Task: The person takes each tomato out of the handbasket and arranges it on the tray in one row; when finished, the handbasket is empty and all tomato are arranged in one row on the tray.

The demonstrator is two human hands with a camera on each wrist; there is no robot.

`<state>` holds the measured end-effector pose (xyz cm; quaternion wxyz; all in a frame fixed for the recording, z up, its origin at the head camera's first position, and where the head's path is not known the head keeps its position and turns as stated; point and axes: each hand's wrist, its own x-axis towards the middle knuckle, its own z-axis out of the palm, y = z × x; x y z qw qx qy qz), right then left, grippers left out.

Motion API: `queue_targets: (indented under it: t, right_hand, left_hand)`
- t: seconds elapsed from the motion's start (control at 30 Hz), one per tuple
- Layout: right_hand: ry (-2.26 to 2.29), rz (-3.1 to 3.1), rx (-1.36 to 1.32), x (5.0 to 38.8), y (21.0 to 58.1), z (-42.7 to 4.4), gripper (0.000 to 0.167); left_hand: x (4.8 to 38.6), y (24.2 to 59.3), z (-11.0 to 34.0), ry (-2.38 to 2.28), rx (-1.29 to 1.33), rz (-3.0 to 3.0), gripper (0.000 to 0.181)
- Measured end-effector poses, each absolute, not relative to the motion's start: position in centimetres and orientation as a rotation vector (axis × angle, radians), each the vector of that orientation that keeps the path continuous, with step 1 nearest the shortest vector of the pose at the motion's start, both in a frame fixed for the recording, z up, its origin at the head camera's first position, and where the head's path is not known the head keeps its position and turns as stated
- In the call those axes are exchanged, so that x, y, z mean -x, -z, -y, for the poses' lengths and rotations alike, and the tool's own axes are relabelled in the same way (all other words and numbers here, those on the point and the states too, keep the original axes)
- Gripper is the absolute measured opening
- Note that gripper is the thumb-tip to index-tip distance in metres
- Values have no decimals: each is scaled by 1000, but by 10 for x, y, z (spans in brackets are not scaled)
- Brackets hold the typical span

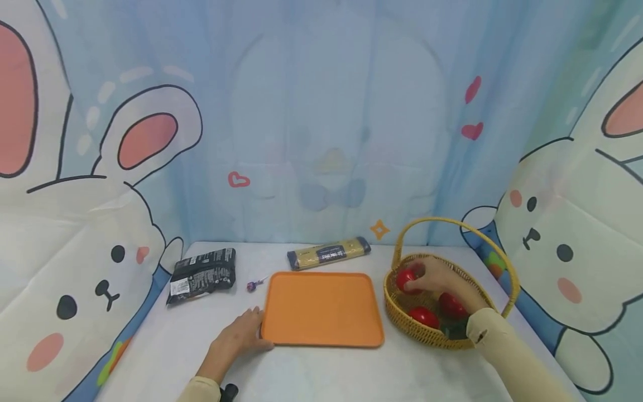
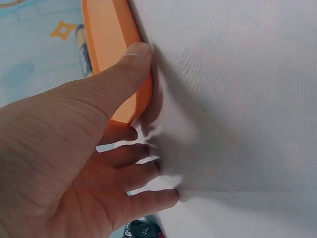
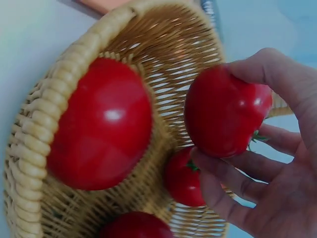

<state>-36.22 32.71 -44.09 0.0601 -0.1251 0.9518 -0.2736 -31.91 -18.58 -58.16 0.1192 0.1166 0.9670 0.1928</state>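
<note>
My right hand (image 1: pixel 438 277) reaches into a yellow wicker basket (image 1: pixel 397 321) and grips a red tomato (image 3: pixel 218 111) between thumb and fingers. Its green stem end faces the palm. Further red tomatoes lie in the basket: a large-looking one (image 3: pixel 104 129) by the rim, one (image 3: pixel 181 178) behind the fingertips, and one (image 3: pixel 136 228) cut off by the lower frame edge. At the near left corner of an orange tray (image 1: pixel 321 310) is my left hand (image 1: pixel 237 336). Its thumb (image 2: pixel 133 57) touches the tray's side, and its other fingers are spread toward the white tabletop.
Behind the tray lies a long yellow and dark blue packet (image 1: pixel 329 253). A small purple lollipop (image 1: pixel 252 286) and a black bag (image 1: pixel 203 274) are at the left. The basket's tall handle (image 1: pixel 447 219) arches over its opening. Something dark green (image 1: pixel 456 329) sits inside, partly hidden.
</note>
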Motion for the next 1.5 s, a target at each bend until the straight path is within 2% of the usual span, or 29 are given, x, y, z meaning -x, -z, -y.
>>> queue_targets:
  t: [0.37,0.53,0.83,0.93,1.2,1.5]
  right_hand:
    - [814,-2972,530,345,410,-312,64]
    - [799,-3023,581,336,399,-292,70]
    - [947,-2966,735,328,398,-244,68]
    - [987,-2946,767,327,403,-223,68]
    - [1184,-2893,729,329,425,-169,66]
    - [1355,-2811,581,332,453,-113,67]
  left_hand:
    - [306,559,179,-531,-368,-2854,92]
    - [298,546,175,-605,-342,-2822,91]
    - [277,519,167,-753,-303,-2781,90]
    - [276,521,167,-787,-331,-2784,91]
    - [297,561,182,-805,-406,-2799,100]
    - [303,564,181,-765,-372,-2793,103]
